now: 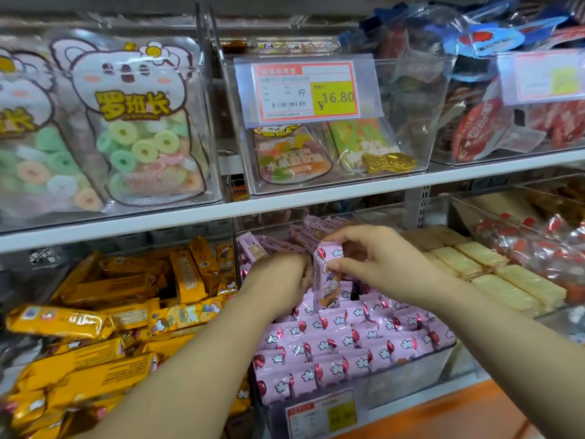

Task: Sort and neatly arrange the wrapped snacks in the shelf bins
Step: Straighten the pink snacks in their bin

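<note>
Where the white upper shelf board (316, 202) crosses the store rack, clear plastic bins sit side by side above and below it. On the lower shelf the middle bin (408, 372) holds pink wrapped snacks (342, 346) laid in overlapping rows, with a price tag (323, 413) on its front wall. The right grip (373, 258) pinches one pink snack (327, 277) between thumb and fingertips, holding it upright just above the rows. The left grip (281, 277) is curled at that snack's left edge; its fingers are hidden, so I cannot tell whether it holds anything. The bin to the left is a jumble of orange wrapped bars (104, 289); to the right lie pale yellow blocks (493, 270), then red packets (538, 245). Above, ring-candy bags (136, 122) stand beside a bin with a tag reading 16.80 (305, 91) and a gold fish-shaped piece (389, 161).
</note>
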The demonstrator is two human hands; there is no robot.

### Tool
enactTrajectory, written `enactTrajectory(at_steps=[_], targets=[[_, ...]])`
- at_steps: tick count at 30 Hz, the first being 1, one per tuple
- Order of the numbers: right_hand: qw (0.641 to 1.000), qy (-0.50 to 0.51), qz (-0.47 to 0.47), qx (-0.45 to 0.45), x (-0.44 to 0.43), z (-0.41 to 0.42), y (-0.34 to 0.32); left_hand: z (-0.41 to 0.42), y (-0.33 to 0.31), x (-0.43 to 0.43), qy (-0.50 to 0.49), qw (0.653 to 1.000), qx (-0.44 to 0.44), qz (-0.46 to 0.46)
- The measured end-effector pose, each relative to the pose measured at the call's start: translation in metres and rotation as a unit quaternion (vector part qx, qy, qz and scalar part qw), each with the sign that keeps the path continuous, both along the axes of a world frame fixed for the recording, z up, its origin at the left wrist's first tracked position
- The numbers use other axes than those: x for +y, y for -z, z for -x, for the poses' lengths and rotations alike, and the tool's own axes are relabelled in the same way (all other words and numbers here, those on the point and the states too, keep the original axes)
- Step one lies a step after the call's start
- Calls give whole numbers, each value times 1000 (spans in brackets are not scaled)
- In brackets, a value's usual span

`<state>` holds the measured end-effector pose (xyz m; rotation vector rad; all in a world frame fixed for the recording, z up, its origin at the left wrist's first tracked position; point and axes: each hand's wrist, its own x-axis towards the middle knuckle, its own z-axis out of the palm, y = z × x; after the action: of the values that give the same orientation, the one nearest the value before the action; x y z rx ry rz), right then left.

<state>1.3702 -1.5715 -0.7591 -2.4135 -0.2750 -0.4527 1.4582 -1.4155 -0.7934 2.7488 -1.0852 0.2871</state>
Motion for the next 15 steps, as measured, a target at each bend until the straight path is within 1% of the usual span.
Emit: enactTrajectory(at_steps=[5, 9, 15], targets=[[998, 13, 48, -37, 1, 2, -1, 2, 1, 1, -25, 999, -11, 45], [996, 7, 78, -32, 1, 1, 2, 2, -1, 3, -42, 995, -9, 85], [996, 54, 77, -3, -3, -6, 6, 2, -3, 5, -17, 995, 18, 94]])
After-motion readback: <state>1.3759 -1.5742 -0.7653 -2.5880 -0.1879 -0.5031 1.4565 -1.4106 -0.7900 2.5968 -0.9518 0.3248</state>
